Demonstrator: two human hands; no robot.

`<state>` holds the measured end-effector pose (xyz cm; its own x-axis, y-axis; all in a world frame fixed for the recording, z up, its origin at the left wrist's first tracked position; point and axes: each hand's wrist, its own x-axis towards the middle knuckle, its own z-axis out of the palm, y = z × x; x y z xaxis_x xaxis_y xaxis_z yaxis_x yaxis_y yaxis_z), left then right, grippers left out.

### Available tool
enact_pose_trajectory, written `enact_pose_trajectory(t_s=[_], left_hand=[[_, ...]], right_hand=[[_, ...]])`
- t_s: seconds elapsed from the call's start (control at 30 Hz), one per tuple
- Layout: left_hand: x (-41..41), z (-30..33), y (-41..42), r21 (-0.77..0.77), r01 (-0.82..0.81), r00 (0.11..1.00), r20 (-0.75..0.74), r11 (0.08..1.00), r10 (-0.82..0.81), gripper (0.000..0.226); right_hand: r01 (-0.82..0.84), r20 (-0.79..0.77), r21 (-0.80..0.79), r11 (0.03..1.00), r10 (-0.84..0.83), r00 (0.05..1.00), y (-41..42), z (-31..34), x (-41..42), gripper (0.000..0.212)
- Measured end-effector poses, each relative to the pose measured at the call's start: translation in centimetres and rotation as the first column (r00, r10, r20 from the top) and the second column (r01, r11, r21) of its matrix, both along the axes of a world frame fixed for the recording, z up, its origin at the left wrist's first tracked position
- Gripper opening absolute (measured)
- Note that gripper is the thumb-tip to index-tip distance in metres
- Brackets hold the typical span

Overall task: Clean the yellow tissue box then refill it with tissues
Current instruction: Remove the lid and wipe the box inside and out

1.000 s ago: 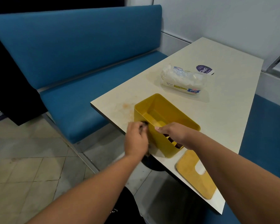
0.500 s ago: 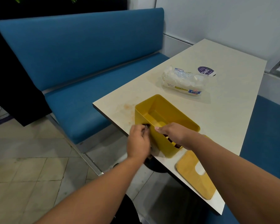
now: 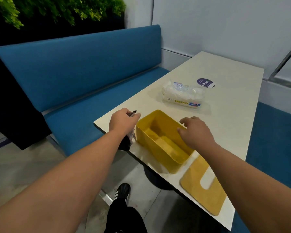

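The yellow plastic tissue box (image 3: 163,140) stands open side up on the cream counter (image 3: 225,115), close to its near edge. Its long axis runs from the far left to the near right. The left hand (image 3: 123,121) clenches a dark crumpled cloth (image 3: 127,142) just beside the box. The right hand (image 3: 195,132) hovers released over the far rim. A careless wipe could push the light box off the edge, I think.
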<state>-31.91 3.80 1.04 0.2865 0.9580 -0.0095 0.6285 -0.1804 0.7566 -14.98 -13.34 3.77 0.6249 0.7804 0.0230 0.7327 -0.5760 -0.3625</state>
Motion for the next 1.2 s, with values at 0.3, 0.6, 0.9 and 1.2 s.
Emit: enact_pose_trajectory(t_s=[0.3, 0.6, 0.9, 1.2], left_hand=[[1.0, 1.0, 1.5, -0.012, 0.318, 0.919, -0.241, 0.948, -0.311, 0.017], [-1.2, 1.6, -1.9, -0.105, 0.304, 0.944, -0.102, 0.947, -0.315, 0.017], [-0.6, -1.7, -9.8, -0.122, 0.105, 0.991, 0.095, 0.987, -0.094, 0.027], [-3.4, -3.1, -7.6, -0.349, -0.084, 0.937, 0.292, 0.933, 0.194, 0.033]], right_hand=[[0.101, 0.129, -0.289, 0.952, -0.066, 0.989, 0.7, -2.1, 3.4, 0.024], [-0.022, 0.185, -0.181, 0.983, 0.056, 0.981, 6.2, -0.2, 5.9, 0.03], [-0.254, 0.045, -0.124, 0.959, 0.261, 0.964, 10.1, -2.0, 7.4, 0.03], [0.007, -0.215, 0.252, 0.968, 0.049, 0.975, 7.9, 0.0, 0.3, 0.029]])
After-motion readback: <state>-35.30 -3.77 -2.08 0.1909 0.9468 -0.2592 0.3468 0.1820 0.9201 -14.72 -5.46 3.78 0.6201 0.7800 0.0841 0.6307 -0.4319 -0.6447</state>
